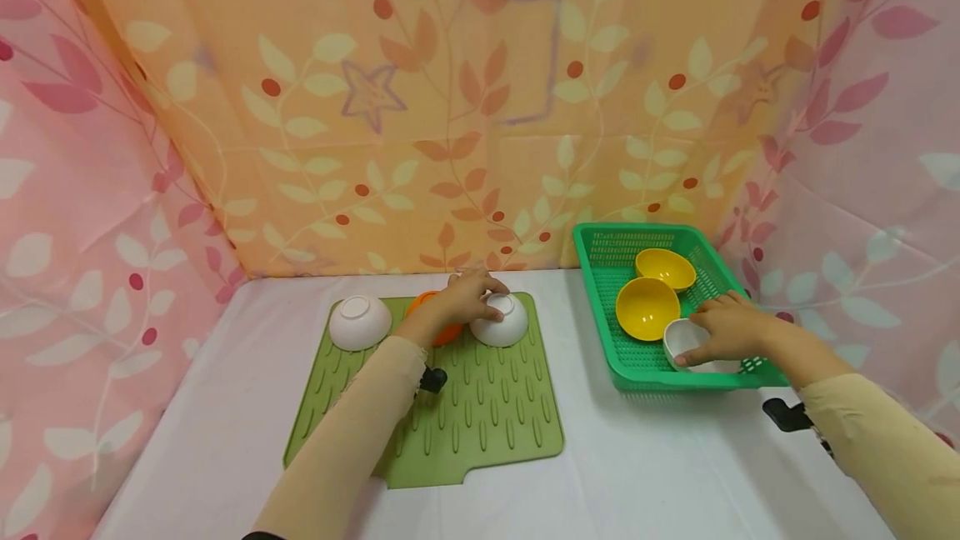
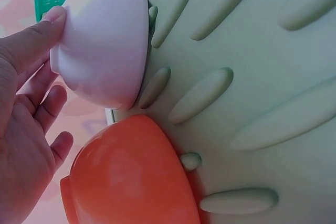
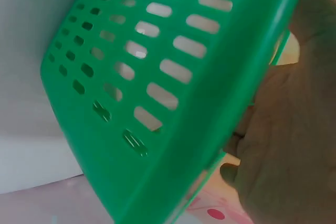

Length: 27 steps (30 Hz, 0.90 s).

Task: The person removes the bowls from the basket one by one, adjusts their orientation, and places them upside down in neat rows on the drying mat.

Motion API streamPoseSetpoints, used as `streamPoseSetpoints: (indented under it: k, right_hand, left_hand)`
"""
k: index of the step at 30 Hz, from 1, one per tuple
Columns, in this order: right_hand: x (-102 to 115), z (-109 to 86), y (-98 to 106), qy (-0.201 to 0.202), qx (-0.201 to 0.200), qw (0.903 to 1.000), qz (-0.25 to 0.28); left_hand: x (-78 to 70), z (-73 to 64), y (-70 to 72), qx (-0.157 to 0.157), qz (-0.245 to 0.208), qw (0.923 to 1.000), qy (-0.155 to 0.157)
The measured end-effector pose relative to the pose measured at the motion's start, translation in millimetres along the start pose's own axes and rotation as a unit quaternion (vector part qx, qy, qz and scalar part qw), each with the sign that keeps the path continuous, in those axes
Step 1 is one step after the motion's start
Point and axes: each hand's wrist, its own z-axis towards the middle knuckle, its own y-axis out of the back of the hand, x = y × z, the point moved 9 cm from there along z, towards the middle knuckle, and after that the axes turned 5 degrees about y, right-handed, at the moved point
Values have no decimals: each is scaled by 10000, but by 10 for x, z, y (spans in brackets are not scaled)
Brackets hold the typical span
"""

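Observation:
On the green drying mat, a white bowl stands upside down. My left hand pinches its foot between thumb and forefinger, the other fingers loosely bent. Next to it an orange bowl is also upside down, partly hidden by my left wrist in the head view. Another upturned white bowl sits at the mat's left. My right hand reaches into the green basket and holds a white bowl at its rim; its fingertips are partly hidden.
Two yellow bowls lie in the basket, beside and behind the white one. The basket's rim passes under my right wrist. A patterned cloth wall rises behind the white table, with more cloth on both sides.

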Motion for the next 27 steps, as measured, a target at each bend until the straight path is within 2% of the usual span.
streamPoseSetpoints:
  k: [5, 9, 14, 22, 27]
  right_hand:
    - [-34, -4, -59, -120, -37, 9999, -37]
    - [-105, -3, -113, -112, -375, 9992, 87]
    - [-149, -30, -72, -143, -858, 9948, 536]
    - [-169, -109, 122, -624, -1548, 9796, 1120]
    - [-26, -125, 240, -802, -1694, 9665, 1751]
  left_hand:
    - [25, -2, -11, 43, -52, 9999, 78]
    - [36, 5, -5, 53, -17, 9999, 96]
    - [27, 11, 0, 44, 53, 9999, 76]
    - [21, 3, -3, 6, 14, 10000, 26]
    - [13, -16, -10, 6, -50, 10000, -21]
